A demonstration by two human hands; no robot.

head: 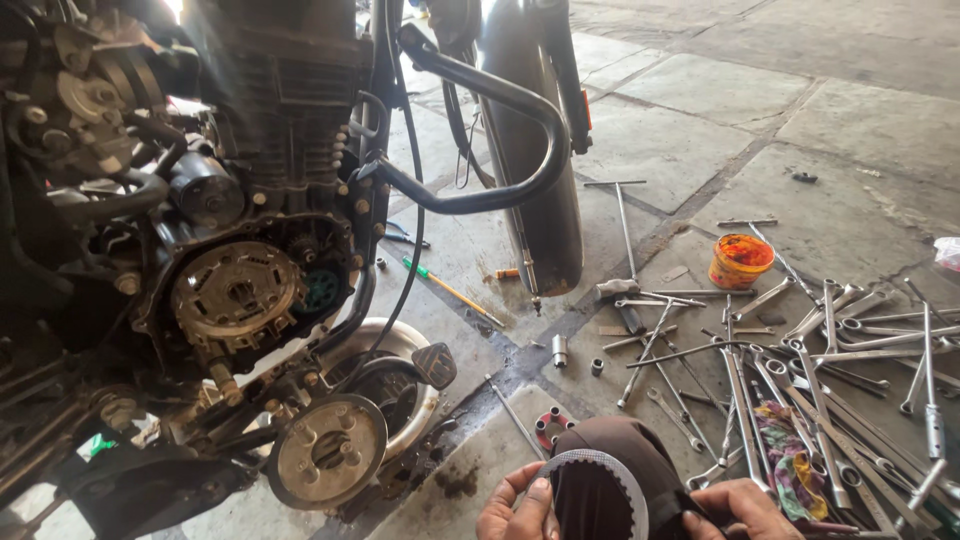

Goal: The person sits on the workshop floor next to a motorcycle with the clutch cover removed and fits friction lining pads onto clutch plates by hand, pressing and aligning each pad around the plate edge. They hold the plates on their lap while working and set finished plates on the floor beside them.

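Observation:
My left hand and my right hand hold a thin toothed metal ring, a clutch plate, over my dark-trousered knee at the bottom of the view. Each hand grips one side of the ring. To the left stands a motorcycle engine with its side cover off, showing the round clutch assembly. A round pressure plate leans on the ground below it.
Several spanners and wrenches lie spread on the stone floor at right, with a coloured rag among them. An orange grease tub, a T-handle wrench, a screwdriver, small sockets and a black crash guard are nearby.

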